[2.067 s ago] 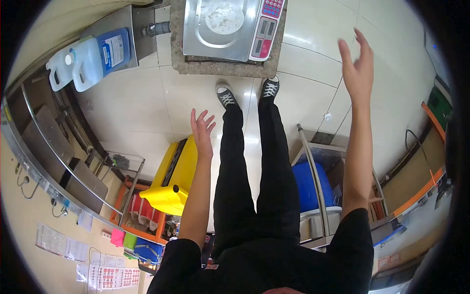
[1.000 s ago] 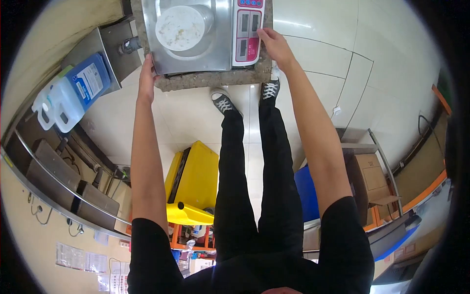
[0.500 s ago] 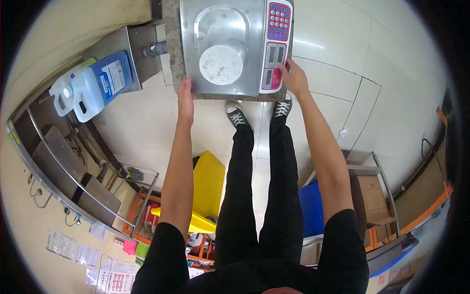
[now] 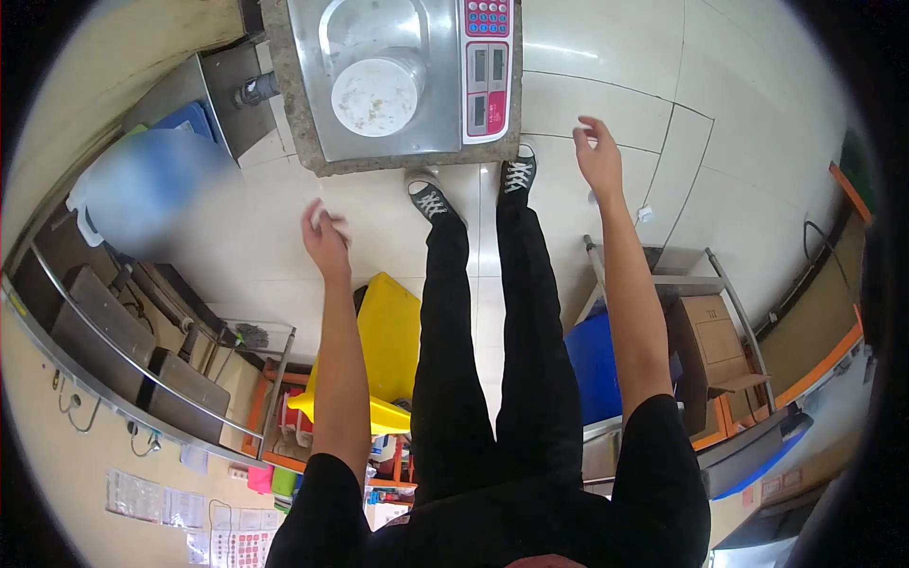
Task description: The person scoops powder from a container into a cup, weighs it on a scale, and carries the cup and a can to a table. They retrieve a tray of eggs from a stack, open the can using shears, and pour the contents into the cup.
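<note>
My left hand [image 4: 326, 241] is in the air over the tiled floor, just below the near left corner of the grey stone-like slab [image 4: 312, 163]. Its fingers are apart and hold nothing. To the right of the slab hangs my right hand [image 4: 598, 163], empty, with thumb and fingers apart. A price-computing scale [image 4: 445, 123] lies on the slab, with a keypad and small display windows along its right side. On its steel plate stands a white round tub [image 4: 375, 97], its pale face stained with brownish specks. Neither hand touches the scale or slab.
At left stand plastic jugs [image 4: 156, 189] of blue liquid, largely blurred. A yellow bin [image 4: 390, 331] is beside my left leg, a blue bin [image 4: 595, 374] beside my right. A cardboard box [image 4: 710, 346] sits on a rack at right. A metal rail [image 4: 142, 350] runs along the left.
Both hands have let go of the slab's edges. The left drew back toward me; the right moved out to the right. The view shifted, so the scale appears farther up and left.
</note>
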`<action>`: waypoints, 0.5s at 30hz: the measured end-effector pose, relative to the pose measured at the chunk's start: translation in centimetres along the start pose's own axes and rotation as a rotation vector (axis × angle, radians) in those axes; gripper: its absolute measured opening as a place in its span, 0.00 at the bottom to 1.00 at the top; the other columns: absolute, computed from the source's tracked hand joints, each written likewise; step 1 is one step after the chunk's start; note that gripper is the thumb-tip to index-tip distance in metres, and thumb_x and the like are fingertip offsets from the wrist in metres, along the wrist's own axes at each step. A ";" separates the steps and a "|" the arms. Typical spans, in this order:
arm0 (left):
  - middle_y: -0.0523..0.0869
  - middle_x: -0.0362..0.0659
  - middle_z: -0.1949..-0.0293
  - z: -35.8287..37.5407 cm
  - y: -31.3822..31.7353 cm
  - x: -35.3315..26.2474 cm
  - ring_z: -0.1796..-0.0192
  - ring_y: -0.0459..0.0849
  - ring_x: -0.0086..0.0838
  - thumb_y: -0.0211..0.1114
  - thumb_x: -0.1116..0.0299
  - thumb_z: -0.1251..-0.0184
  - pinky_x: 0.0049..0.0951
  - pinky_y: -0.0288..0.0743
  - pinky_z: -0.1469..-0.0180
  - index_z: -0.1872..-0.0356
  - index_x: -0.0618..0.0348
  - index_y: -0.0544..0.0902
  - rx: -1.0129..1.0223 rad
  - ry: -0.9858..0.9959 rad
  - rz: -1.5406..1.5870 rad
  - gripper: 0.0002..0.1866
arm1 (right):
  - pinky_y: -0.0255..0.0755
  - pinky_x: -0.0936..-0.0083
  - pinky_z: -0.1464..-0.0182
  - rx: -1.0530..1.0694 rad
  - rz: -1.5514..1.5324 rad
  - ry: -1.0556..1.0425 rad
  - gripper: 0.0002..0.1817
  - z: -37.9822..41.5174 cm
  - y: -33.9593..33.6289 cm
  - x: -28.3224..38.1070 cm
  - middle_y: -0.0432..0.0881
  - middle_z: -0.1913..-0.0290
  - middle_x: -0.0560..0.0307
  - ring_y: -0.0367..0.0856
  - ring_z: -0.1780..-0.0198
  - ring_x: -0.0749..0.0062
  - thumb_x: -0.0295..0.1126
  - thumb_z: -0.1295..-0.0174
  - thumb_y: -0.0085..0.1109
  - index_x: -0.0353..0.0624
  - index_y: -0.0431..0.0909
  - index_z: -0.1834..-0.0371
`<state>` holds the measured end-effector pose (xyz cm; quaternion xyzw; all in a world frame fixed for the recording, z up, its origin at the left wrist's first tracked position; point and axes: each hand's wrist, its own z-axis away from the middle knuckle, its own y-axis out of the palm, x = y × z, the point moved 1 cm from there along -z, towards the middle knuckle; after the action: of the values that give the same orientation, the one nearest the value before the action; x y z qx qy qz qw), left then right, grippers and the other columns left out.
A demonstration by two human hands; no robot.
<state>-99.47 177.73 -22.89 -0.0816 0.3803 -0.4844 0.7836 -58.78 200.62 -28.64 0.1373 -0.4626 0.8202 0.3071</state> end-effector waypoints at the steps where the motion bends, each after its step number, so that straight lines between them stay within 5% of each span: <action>1: 0.84 0.41 0.64 1.1 -0.6 1.7 0.56 0.83 0.27 0.54 0.63 0.19 0.31 0.77 0.47 0.36 0.55 0.78 0.019 -0.038 -0.042 0.17 | 0.76 0.59 0.44 0.009 0.016 0.022 0.20 0.7 -0.4 -1.1 0.88 0.52 0.44 0.85 0.47 0.48 0.41 0.33 0.59 0.44 0.80 0.42; 2: 0.83 0.41 0.70 1.9 -1.1 5.0 0.62 0.83 0.25 0.53 0.65 0.19 0.28 0.77 0.53 0.40 0.56 0.82 0.034 -0.015 -0.120 0.15 | 0.76 0.60 0.43 0.017 0.031 0.044 0.20 1.4 -0.6 -2.3 0.88 0.52 0.44 0.85 0.47 0.48 0.41 0.33 0.59 0.45 0.80 0.42; 4: 0.87 0.43 0.64 4.6 -2.0 10.4 0.61 0.83 0.26 0.54 0.62 0.19 0.28 0.77 0.55 0.45 0.59 0.85 0.090 0.133 -0.284 0.16 | 0.76 0.60 0.43 0.037 0.051 0.080 0.19 2.5 -0.9 -4.3 0.88 0.52 0.45 0.85 0.47 0.49 0.40 0.33 0.59 0.45 0.81 0.42; 6: 0.90 0.46 0.57 8.1 -2.4 13.2 0.56 0.86 0.33 0.55 0.59 0.20 0.32 0.78 0.49 0.44 0.61 0.85 0.179 -0.037 -0.497 0.19 | 0.76 0.60 0.43 0.057 0.059 0.114 0.19 3.4 -1.0 -5.6 0.88 0.52 0.45 0.85 0.47 0.49 0.40 0.34 0.59 0.46 0.81 0.42; 8: 0.84 0.39 0.63 11.1 -2.6 16.5 0.61 0.81 0.23 0.60 0.62 0.25 0.25 0.75 0.54 0.47 0.59 0.86 0.252 -0.306 -0.376 0.15 | 0.76 0.60 0.43 0.075 0.049 0.139 0.19 4.2 -1.0 -6.1 0.88 0.52 0.46 0.85 0.47 0.49 0.40 0.34 0.59 0.46 0.81 0.42; 9: 0.85 0.40 0.62 12.6 -2.6 17.6 0.59 0.81 0.24 0.61 0.62 0.25 0.26 0.75 0.51 0.47 0.59 0.86 0.286 -0.273 -0.398 0.15 | 0.76 0.60 0.43 0.085 0.044 0.149 0.19 4.4 -1.0 -6.2 0.88 0.52 0.46 0.85 0.47 0.49 0.40 0.34 0.59 0.46 0.81 0.42; 15: 0.85 0.46 0.53 14.4 -1.5 15.5 0.48 0.83 0.33 0.65 0.63 0.28 0.33 0.75 0.40 0.41 0.59 0.82 0.295 -0.134 -0.384 0.19 | 0.76 0.59 0.43 0.111 0.040 0.110 0.19 4.6 -0.3 -5.4 0.88 0.52 0.47 0.85 0.47 0.49 0.40 0.34 0.59 0.47 0.81 0.42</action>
<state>-87.05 160.81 -20.12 -0.0689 0.2301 -0.6681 0.7042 -54.67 194.85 -28.74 0.0998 -0.4017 0.8568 0.3075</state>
